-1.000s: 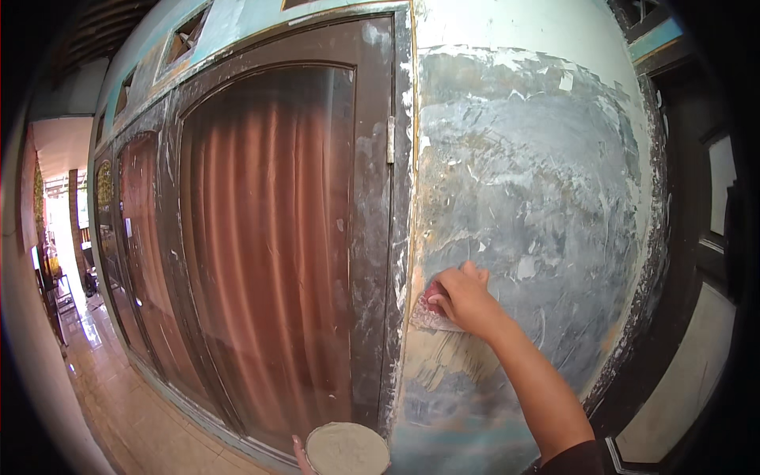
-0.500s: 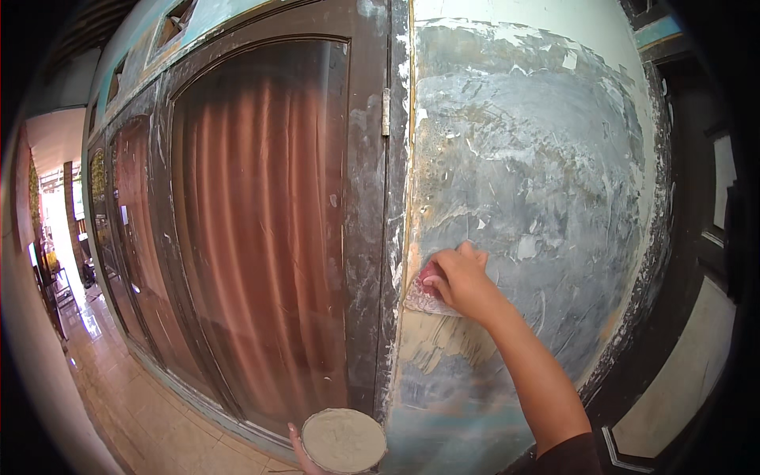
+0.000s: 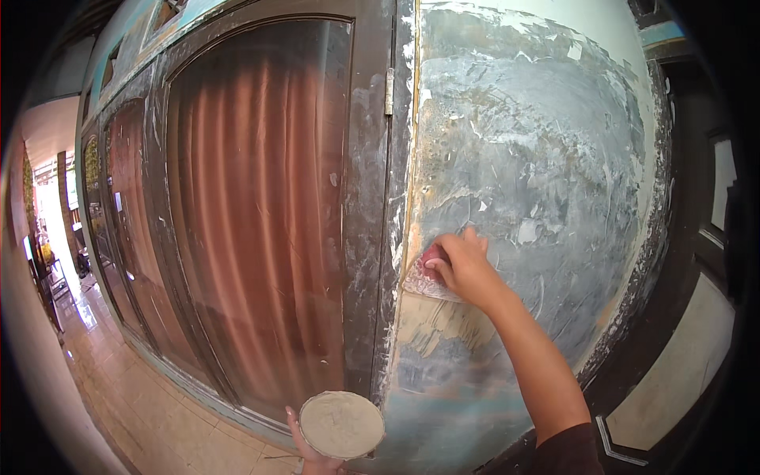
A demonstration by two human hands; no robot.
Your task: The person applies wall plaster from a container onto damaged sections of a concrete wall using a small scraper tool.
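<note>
My right hand (image 3: 463,265) grips a scraper (image 3: 431,257) with a red handle and a wide blade caked in pale filler, held against the patchy grey wall (image 3: 554,174) beside the door frame. Its blade lies just above a beige smear (image 3: 443,328) of filler. Low in the view, my left hand (image 3: 309,451) holds a round container (image 3: 342,423) of beige paste from the side and below, in front of the foot of the brown door (image 3: 368,198).
Glazed door panels with orange-red curtains (image 3: 245,206) fill the left. A tiled passage (image 3: 150,396) leads to a bright opening (image 3: 67,229) with furniture. At the right is another dark door frame (image 3: 685,237); a narrow ledge (image 3: 170,364) runs along the wall's foot.
The view has tilted slightly down, so wall and door sit higher in the picture. The scraper stays at about the same place on the wall; the left hand's container shows a little higher.
</note>
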